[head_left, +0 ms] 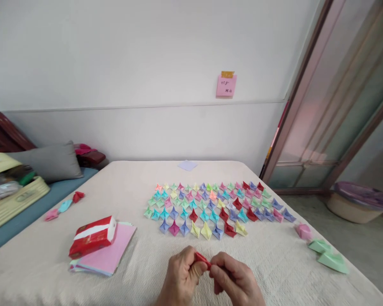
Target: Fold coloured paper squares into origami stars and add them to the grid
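Between my two hands is a small piece of folded red paper (203,258), low in the middle of the view. My left hand (182,272) pinches it between thumb and fingers. Its other end is gripped by the closed thumb and forefinger of my right hand (232,276). Part of the paper is hidden by my fingers. Just beyond my hands, several rows of small folded paper boats (206,230) in many colours stand on the cream-coloured cloth (140,255).
At left, a red and white packet (94,236) lies on a stack of coloured paper (121,250). Folded pieces, red (78,196) among them, lie near the left edge. Green folded paper (333,261) sits at the right edge. A lilac sheet (187,165) lies at the back.
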Action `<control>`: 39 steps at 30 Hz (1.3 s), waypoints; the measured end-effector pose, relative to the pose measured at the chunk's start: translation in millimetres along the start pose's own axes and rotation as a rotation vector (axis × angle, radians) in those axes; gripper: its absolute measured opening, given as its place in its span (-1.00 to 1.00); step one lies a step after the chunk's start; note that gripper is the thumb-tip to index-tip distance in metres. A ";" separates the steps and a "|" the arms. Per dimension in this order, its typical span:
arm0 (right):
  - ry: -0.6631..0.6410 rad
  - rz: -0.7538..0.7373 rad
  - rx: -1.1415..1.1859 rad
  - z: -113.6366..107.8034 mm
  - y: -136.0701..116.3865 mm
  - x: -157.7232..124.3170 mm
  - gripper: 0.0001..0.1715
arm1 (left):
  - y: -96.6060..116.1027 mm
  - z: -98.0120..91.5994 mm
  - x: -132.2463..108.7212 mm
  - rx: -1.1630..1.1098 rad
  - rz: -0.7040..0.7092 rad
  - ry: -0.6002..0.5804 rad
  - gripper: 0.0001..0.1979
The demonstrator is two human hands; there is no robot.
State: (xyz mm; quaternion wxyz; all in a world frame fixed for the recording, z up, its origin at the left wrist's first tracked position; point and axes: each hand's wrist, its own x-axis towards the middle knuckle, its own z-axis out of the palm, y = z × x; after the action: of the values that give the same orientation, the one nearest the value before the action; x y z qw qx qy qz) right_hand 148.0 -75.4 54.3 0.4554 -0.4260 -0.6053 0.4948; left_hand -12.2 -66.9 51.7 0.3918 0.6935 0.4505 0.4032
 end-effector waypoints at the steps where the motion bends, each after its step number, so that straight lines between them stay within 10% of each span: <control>1: -0.009 -0.005 -0.030 -0.5 0.5 -0.1 -0.65 | -0.9 -1.4 -0.3 0.013 0.011 -0.004 -0.68; 9: 0.166 -0.102 -0.158 16.8 10.0 2.2 -0.58 | -3.5 -8.5 1.3 -0.064 0.030 0.036 -0.67; 16: 0.093 0.210 0.261 25.9 22.9 25.9 -0.55 | 1.7 -28.2 11.1 -0.781 -0.093 -0.016 -0.71; 23: 0.038 0.291 0.341 39.3 9.4 23.8 -0.58 | 13.5 -46.7 4.6 -0.889 -0.237 0.011 -0.89; 39: 0.245 -0.102 -0.239 48.9 -30.8 -7.5 -0.82 | 14.0 -36.2 -11.0 -0.846 -0.234 -0.082 -0.93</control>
State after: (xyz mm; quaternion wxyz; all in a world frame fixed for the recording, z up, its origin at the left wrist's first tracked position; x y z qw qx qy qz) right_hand 100.1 -97.5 79.0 0.4961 -0.5031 -0.6206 0.3400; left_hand -43.8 -74.8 75.4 0.7019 0.4319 0.3053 0.4771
